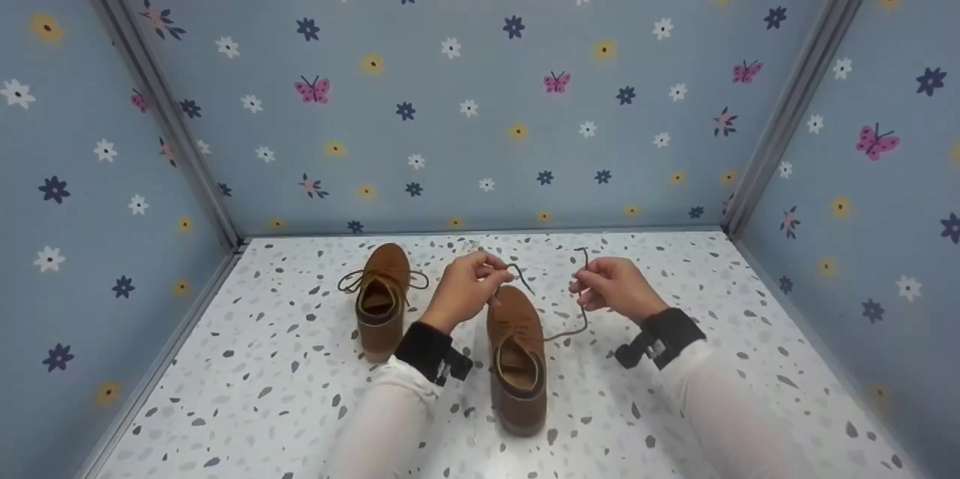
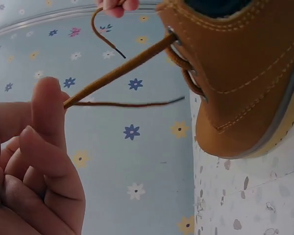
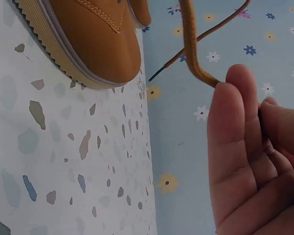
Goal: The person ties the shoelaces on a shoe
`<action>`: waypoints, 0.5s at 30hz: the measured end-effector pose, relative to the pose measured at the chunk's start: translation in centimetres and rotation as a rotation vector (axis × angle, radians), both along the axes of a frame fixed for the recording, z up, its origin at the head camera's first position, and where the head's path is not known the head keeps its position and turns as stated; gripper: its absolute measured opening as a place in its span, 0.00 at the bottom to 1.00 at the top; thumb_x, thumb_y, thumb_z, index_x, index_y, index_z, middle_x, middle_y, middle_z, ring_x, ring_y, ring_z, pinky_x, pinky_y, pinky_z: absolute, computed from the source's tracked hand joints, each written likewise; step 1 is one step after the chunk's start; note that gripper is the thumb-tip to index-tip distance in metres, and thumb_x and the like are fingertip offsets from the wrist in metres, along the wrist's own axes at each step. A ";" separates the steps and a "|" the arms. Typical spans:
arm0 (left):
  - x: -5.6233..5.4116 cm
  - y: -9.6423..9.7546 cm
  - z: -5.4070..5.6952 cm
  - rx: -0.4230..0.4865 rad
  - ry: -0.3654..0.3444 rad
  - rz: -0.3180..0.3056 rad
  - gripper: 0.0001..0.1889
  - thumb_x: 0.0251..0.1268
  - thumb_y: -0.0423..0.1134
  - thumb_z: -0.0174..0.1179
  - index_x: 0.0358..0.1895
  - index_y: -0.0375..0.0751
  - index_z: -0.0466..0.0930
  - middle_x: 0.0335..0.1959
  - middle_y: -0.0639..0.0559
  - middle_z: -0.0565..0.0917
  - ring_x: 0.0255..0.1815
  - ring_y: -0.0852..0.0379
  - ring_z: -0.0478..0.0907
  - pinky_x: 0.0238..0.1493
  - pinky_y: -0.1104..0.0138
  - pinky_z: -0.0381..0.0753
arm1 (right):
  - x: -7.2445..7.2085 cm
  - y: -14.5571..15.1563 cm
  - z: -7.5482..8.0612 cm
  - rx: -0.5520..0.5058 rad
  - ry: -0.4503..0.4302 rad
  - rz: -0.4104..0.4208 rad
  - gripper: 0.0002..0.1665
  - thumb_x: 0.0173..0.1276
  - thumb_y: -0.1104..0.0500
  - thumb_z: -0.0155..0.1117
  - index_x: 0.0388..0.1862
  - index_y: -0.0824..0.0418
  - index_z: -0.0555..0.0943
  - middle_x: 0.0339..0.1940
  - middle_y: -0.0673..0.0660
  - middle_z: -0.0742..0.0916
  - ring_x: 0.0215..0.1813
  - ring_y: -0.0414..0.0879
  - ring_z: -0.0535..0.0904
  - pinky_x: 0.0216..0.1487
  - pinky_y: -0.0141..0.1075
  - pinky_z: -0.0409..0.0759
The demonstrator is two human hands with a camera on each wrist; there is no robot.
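Head view faces forward-down from above; close wrist views share one shoe [image 2: 250, 73].

Small booth [image 1: 442, 127], wider premises undetermined, flower-print panels [image 1: 540, 153] on three sides, metal corner posts [image 1: 802, 85], speckled counter [image 1: 262, 359].

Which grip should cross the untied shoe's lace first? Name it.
Left, probably: the left grip is nearer the untied shoe's toe, its lace end pointing rightward; the right grip sits farther out.

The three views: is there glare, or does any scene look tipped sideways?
Head view: soft glare on the floor near the bottom edge; left wrist view: tipped sideways, floor at right, the shoe dark inside its opening; right wrist view: also tipped, floor at left.
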State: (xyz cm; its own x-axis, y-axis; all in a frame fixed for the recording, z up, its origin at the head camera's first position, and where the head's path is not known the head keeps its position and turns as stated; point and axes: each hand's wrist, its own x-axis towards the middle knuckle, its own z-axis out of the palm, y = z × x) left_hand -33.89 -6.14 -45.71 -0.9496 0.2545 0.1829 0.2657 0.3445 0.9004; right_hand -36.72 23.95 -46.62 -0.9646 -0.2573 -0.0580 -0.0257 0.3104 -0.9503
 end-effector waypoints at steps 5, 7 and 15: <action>-0.7 0.0 -1.3 -0.153 -0.008 0.022 0.09 0.74 0.46 0.66 0.42 0.46 0.89 0.32 0.40 0.90 0.23 0.47 0.84 0.25 0.69 0.76 | 0.1 0.0 0.6 -0.017 -0.018 0.006 0.11 0.86 0.54 0.49 0.47 0.62 0.70 0.39 0.59 0.93 0.26 0.41 0.87 0.31 0.36 0.89; -0.8 -0.2 -1.6 -0.185 -0.011 0.036 0.09 0.72 0.47 0.67 0.38 0.47 0.90 0.31 0.45 0.91 0.23 0.57 0.81 0.27 0.69 0.77 | 0.1 -0.1 0.8 -0.025 -0.038 0.016 0.12 0.87 0.53 0.47 0.49 0.61 0.68 0.38 0.59 0.93 0.24 0.40 0.86 0.29 0.35 0.88; -0.6 -1.3 -1.7 -0.187 -0.100 -0.033 0.12 0.74 0.48 0.65 0.37 0.45 0.91 0.37 0.39 0.90 0.21 0.61 0.74 0.25 0.69 0.75 | -0.3 -1.2 1.7 -0.062 -0.043 0.055 0.14 0.86 0.53 0.51 0.47 0.64 0.72 0.38 0.54 0.92 0.22 0.38 0.82 0.30 0.34 0.87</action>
